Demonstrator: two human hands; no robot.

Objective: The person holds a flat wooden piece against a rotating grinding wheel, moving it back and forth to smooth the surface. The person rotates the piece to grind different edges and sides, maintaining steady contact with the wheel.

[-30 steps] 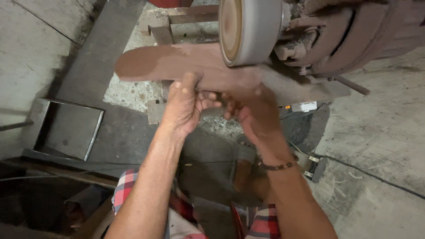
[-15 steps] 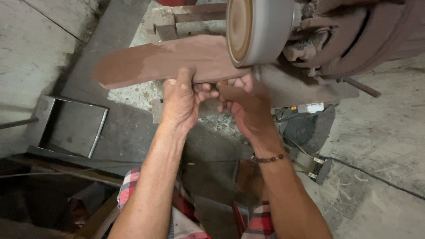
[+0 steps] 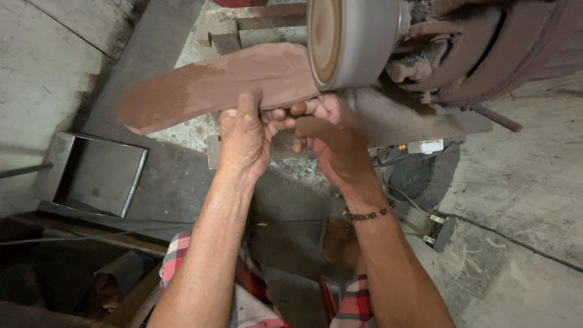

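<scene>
Long reddish-brown dusty wooden board shifted leftward along the grey spinning sanding disc — gripped by left hand and right hand, fingers clamped on its lower edge.

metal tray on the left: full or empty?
Empty: the metal tray shows only its bare, dusty bottom, with nothing lying in it.

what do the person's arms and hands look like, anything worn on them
Both forearms are bare, with no sleeves and no gloves. The left hand wears nothing that shows. The right hand has a dark beaded bracelet around the wrist. No rings or watch can be made out. Both hands look dusty.
</scene>
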